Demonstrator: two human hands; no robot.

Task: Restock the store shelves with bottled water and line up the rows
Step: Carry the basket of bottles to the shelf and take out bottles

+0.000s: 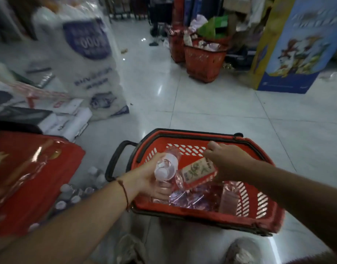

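The left hand (pixel 150 180) grips a clear water bottle (pixel 166 165) around its body, above the near-left part of a red shopping basket (pixel 259 223). The bottle's long axis runs from 7 o'clock to 1 o'clock, with its white cap toward the camera at the 7 o'clock end.

Just beside it, the right hand (pixel 226 159) holds a second bottle (pixel 197 173) with a red-and-beige label. This bottle lies along 8 o'clock to 2 o'clock, and which end carries the cap I cannot tell.

More bottles (pixel 198 199) lie in the basket bottom. The basket stands on glossy pale floor tiles (pixel 211 103).

At 9 o'clock sits a red pack (pixel 30 178), with white-capped bottles (pixel 74 193) beside it. 2 red baskets (pixel 203 58) stand at 12 o'clock, and white sacks (pixel 83 60) at 10 o'clock.
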